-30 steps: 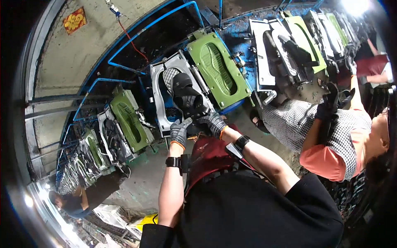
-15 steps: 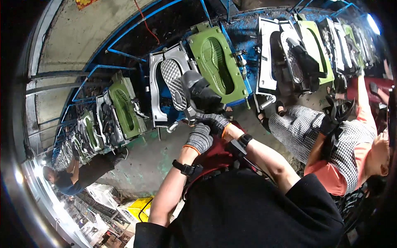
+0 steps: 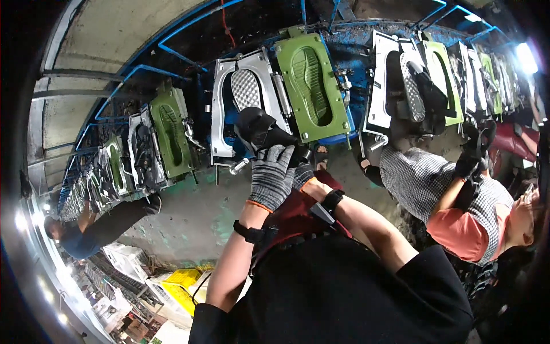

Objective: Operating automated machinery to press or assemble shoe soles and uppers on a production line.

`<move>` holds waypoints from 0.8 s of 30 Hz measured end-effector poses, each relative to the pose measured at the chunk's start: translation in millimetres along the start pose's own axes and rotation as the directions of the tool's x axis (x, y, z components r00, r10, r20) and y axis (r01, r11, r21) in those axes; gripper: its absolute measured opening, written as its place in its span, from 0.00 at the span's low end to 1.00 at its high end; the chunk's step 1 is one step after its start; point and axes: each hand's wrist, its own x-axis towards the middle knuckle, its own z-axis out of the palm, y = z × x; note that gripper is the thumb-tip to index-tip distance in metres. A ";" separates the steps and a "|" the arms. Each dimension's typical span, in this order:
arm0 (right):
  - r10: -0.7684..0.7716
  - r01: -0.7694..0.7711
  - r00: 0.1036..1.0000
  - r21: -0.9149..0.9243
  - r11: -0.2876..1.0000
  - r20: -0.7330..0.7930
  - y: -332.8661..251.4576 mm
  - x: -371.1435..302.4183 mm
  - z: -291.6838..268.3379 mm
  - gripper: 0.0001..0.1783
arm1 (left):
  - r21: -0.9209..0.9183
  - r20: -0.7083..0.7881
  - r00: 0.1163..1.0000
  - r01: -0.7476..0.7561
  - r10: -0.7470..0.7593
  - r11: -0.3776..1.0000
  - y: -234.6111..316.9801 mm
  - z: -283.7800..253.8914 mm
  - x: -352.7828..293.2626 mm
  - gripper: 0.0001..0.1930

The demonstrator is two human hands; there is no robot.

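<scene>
Both my hands wear grey knit gloves with orange cuffs and are close together in front of an opened shoe mould. A black sandal upper (image 3: 256, 127) sits at the near end of the mould's silver sole plate (image 3: 246, 92). My left hand (image 3: 271, 176) lies over the upper's near end, fingers bent around it. Partly behind it, my right hand (image 3: 303, 172) is closed at the same end of the upper; its fingertips are hidden. Silver frame (image 3: 220, 135) and green mould half (image 3: 312, 86) stand open side by side, the green half showing a sole-shaped hollow.
More opened moulds (image 3: 172, 137) line the blue-framed bench to the left and right. At right a person in a checked apron (image 3: 418, 178) holds black pieces. Another person (image 3: 83, 238) works at far left. A yellow crate (image 3: 182, 286) stands on the floor behind.
My left hand has moved up over the near end of the upper, and the black upper has shifted left and lower on the sole plate. The view has swung slightly.
</scene>
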 end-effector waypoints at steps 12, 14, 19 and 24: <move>0.064 -0.201 0.972 -0.660 0.724 -0.225 34.2 -64.4 -6.2 0.15 | -0.358 -0.051 0.997 0.037 -0.059 0.933 -104.5 -19.1 -110.5 0.23; 0.282 0.095 0.955 -0.995 -0.005 0.090 62.3 -54.6 55.5 0.18 | -0.546 -0.155 0.950 0.146 -0.271 0.825 -139.3 38.1 -153.4 0.25; 0.324 -0.305 0.898 -0.952 -0.029 -0.297 87.7 -15.0 154.1 0.23 | -0.874 -0.154 0.913 0.052 -0.378 0.483 -175.2 5.6 -147.4 0.27; 0.265 0.112 0.950 -0.610 -0.784 -0.167 44.8 -31.0 107.9 0.18 | -0.483 -0.258 0.890 0.219 -0.377 0.848 -116.3 -48.6 -126.9 0.22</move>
